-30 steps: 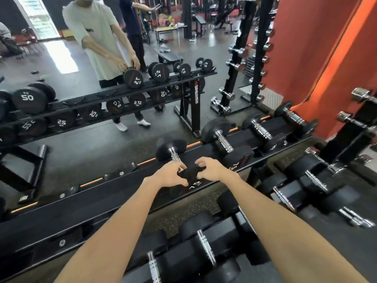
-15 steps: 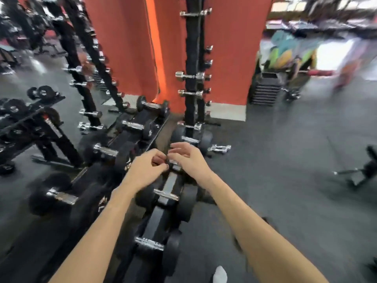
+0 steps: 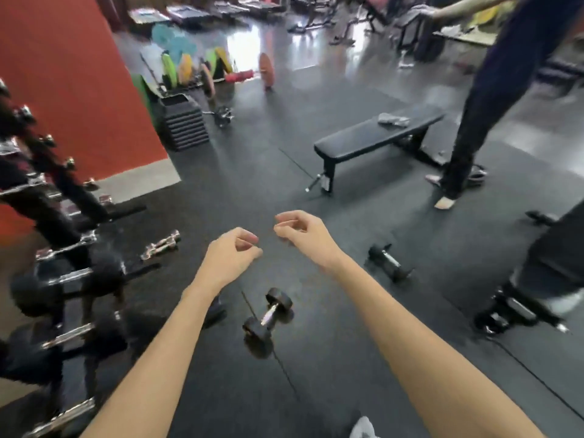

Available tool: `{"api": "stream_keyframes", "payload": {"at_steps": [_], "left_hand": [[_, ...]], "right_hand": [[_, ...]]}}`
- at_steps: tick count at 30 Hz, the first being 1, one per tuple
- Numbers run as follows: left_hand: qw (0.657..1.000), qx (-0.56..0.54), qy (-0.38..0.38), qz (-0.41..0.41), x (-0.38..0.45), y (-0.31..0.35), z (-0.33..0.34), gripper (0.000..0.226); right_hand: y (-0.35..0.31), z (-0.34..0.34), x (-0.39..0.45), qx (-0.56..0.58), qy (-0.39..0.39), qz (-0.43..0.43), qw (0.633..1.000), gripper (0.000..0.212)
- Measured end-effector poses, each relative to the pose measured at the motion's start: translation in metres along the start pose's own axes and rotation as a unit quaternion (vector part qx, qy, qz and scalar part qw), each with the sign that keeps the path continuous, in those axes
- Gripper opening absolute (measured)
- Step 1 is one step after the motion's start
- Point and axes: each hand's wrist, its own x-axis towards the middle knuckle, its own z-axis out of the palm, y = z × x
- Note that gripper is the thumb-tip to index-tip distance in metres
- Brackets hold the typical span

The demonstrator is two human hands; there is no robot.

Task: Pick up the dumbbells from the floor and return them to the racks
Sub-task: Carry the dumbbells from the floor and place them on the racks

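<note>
Turned away from rack since a second ago, now facing floor. Left hand and right hand loosely curled, empty. Dumbbell below them. Risk: tripping on second dumbbell, or bystander's leg.

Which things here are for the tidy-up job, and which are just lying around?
For the job:
black dumbbell on the floor
dark dumbbell on the floor
chrome dumbbell on the floor
rack on the left
left hand and right hand, both holding nothing

Just lying around:
bench
colourful plates
black steps
</note>
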Motion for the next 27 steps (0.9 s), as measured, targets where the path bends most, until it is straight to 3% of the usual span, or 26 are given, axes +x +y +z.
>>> {"api": "stream_keyframes", "payload": {"at_steps": [5, 12, 21, 27], "left_hand": [[0.993, 0.005, -0.112, 0.049, 0.065, 0.092, 0.104, 0.018], [0.975, 0.021, -0.192, 0.112, 0.142, 0.214, 0.237, 0.016], [0.939, 0.032, -0.279, 0.196, 0.254, 0.342, 0.358, 0.015], [0.897, 0.039, -0.355, 0.262, 0.329, 0.423, 0.425, 0.017]], "right_hand": [[0.037, -0.134, 0.002, 0.023, 0.095, 0.046, 0.994, 0.021], [0.076, -0.301, 0.021, 0.066, 0.235, 0.080, 0.966, 0.019], [0.093, -0.426, 0.080, 0.098, 0.349, 0.100, 0.927, 0.017], [0.092, -0.507, 0.114, 0.114, 0.463, 0.120, 0.871, 0.022]]}}
